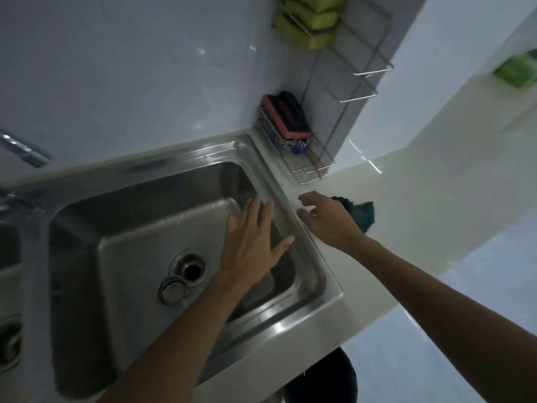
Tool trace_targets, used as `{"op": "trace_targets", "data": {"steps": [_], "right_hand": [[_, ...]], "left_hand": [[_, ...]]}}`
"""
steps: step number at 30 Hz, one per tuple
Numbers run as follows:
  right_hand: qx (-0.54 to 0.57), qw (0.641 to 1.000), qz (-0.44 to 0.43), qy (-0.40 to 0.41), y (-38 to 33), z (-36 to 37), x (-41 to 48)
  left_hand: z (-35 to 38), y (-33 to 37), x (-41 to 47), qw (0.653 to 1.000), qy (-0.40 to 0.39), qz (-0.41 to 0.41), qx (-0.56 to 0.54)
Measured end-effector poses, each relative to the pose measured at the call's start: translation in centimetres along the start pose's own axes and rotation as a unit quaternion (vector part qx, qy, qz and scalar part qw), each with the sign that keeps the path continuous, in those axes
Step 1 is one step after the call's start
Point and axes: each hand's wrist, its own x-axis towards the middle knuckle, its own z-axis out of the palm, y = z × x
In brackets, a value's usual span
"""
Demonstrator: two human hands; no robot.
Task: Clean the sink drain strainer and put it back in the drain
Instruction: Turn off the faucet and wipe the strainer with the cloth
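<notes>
A round metal drain strainer (172, 290) lies on the floor of the steel sink (139, 205), touching the lower left edge of the uncovered drain hole (191, 270). My left hand (252, 242) hovers flat over the basin's right side, fingers spread, holding nothing. My right hand (327, 218) is over the sink's right rim and the counter, fingers apart and empty, just in front of a dark green cloth (361, 213).
A wire rack (302, 158) with a red and black sponge (286, 117) stands at the counter's back corner. Yellow-green sponges (308, 21) sit in a wall rack above. A faucet (23, 149) reaches in at left. A second basin with its drain (8, 341) is at far left.
</notes>
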Motion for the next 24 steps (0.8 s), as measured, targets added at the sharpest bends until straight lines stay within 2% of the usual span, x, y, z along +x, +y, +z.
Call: {"op": "trace_targets", "data": {"steps": [4,6,9,11,17,20,24], "right_hand": [[-0.218,0.976,-0.028,0.004,6.8,-3.0,-1.2],[-0.254,0.967,-0.011,-0.019,9.1,-3.3,-1.5],[-0.216,0.975,0.015,-0.049,11.4,-2.5,-1.3],[-0.191,0.981,0.005,-0.039,12.2,-1.8,-1.2],[-0.153,0.987,-0.049,-0.008,11.3,-1.5,-0.2],[-0.101,0.989,-0.102,-0.019,8.5,-0.8,-0.4],[-0.043,0.983,-0.173,-0.04,3.6,1.4,-0.6]], "left_hand": [[2.9,5.7,2.2,0.999,-0.031,0.043,0.007],[4.0,6.8,2.5,0.998,-0.047,0.046,0.009],[5.3,7.4,2.8,0.995,-0.078,0.065,0.019],[6.0,7.7,2.9,0.994,-0.079,0.075,0.025],[7.0,7.2,2.4,0.998,-0.038,0.051,-0.019],[6.7,4.1,0.2,0.999,-0.01,0.018,-0.046],[7.7,-3.6,-4.4,0.998,-0.028,-0.045,-0.026]]}}
